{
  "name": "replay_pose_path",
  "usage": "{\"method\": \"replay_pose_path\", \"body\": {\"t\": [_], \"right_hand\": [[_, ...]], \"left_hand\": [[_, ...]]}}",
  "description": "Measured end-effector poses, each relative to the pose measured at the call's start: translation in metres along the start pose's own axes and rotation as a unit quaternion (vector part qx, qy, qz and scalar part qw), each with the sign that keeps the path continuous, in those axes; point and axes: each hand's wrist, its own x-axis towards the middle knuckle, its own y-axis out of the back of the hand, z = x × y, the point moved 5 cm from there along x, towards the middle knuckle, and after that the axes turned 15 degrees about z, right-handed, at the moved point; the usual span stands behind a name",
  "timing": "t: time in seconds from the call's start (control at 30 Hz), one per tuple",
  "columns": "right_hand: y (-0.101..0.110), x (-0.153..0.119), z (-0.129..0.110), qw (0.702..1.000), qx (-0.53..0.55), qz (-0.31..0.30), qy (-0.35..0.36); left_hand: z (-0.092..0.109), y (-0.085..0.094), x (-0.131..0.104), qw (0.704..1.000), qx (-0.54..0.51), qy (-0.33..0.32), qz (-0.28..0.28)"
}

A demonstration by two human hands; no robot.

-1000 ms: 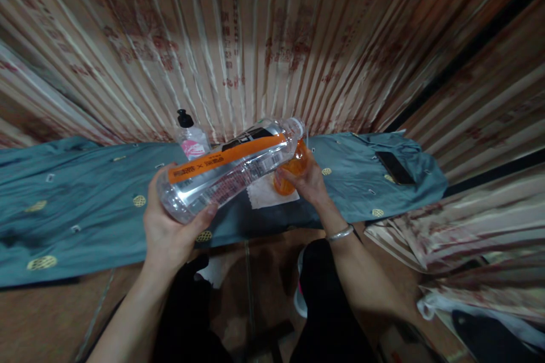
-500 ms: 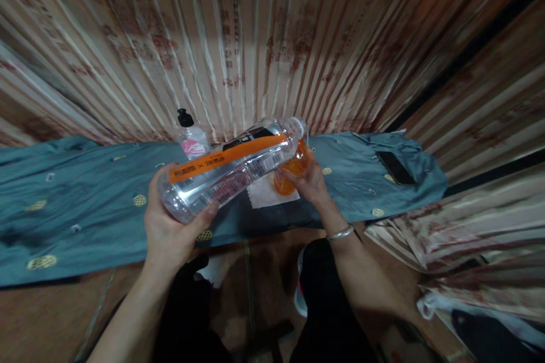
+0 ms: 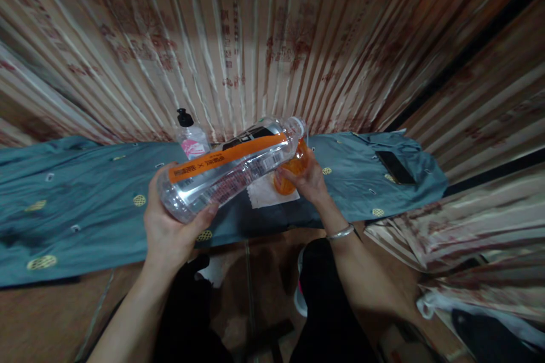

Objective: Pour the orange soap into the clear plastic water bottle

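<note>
At the far left, a blue-grey cloth [image 3: 85, 193] with small gold medallions is spread over the counter, and a striped curtain [image 3: 272, 39] hangs behind it. A small pump bottle [image 3: 190, 137] with a black cap stands upright on the cloth near the curtain, apart from the hands. The left hand [image 3: 170, 227] is closed around the base of a large clear bottle [image 3: 230, 167] with an orange label band; the fingers are wrapped under it and the thumb is pressed against its near side. The bottle is held off the counter, tilted almost flat, with its neck raised slightly and pointed to the right. Below the neck, an orange cup [image 3: 292, 171] is gripped by the right hand [image 3: 309, 181], whose fingers are curled round its side; a metal bracelet [image 3: 339, 232] is worn on that wrist. The cup appears to be just above or resting on a white napkin [image 3: 266, 193], though contact cannot be made out. It cannot be told whether the bottle is capped. If liquid is being poured, the base is best lifted slowly, the mouth is best kept directly over the cup's rim, and the cup is best held level and steady so that nothing is spilled onto the cloth. Further right, a dark phone [image 3: 394, 167] is lying on the cloth.
</note>
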Motion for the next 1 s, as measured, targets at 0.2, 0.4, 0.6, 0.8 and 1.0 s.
{"method": "replay_pose_path", "body": {"t": [0.2,0.4,0.6,0.8,1.0], "right_hand": [[0.0007,0.0001,-0.0002,1.0,-0.005,-0.001,0.0],[-0.001,0.0003,0.0025,1.0,-0.004,-0.001,-0.001],[0.0001,0.0012,0.004,1.0,-0.009,0.001,0.006],[0.0001,0.0007,-0.0014,1.0,-0.012,-0.008,0.009],[0.0,0.0011,-0.0011,1.0,-0.012,-0.007,-0.001]], "left_hand": [[-0.002,-0.0001,-0.0013,1.0,-0.006,-0.007,-0.008],[-0.0013,-0.0001,-0.0002,1.0,-0.015,-0.023,-0.002],[0.0,-0.0009,0.0002,1.0,-0.016,-0.022,0.003],[-0.0009,0.0002,0.0,1.0,-0.002,-0.001,-0.002],[0.002,-0.0024,0.0002,1.0,-0.003,0.001,-0.008]]}}
